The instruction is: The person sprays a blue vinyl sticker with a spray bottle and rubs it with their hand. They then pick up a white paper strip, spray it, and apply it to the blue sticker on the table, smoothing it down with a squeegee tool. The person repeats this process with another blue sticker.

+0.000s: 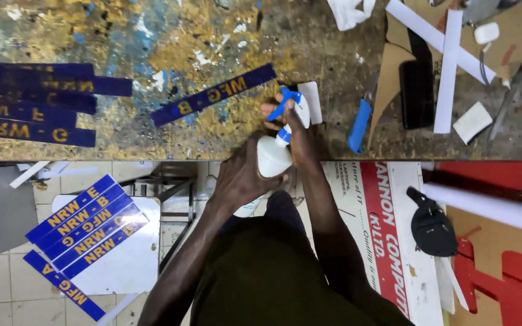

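— Two hands on one thing: the left hand [243,178] is wrapped around the body of the white plastic spray bottle with a blue trigger head [275,152], and the right hand [294,130] is clenched on the trigger end. The bottle hangs tilted right at the near edge of the paint-stained workbench [152,36], half over the gap.

— Where does the nozzle face?

— Away from the body, toward the bench, close to the long dark blue strip with yellow letters [214,95] lying at a slant near the middle. My judgement: keep the lower grip firm so the bottle doesn't twist, and squeeze with the fingers only.

— Anything crowding it?

— A small white card [311,101] touches the bench just behind the trigger, and a blue-handled utility knife [358,125] lies just to its right, handle toward the near edge. A black phone [416,93] and crossed white paper strips [449,66] sit further right.

— And the left side?

— A stack of dark blue lettered strips [31,102] at the left edge, well apart. Between that stack and the slanted strip the surface is bare, so that's the open room. Below the edge, more blue strips [86,226] rest on a white board.
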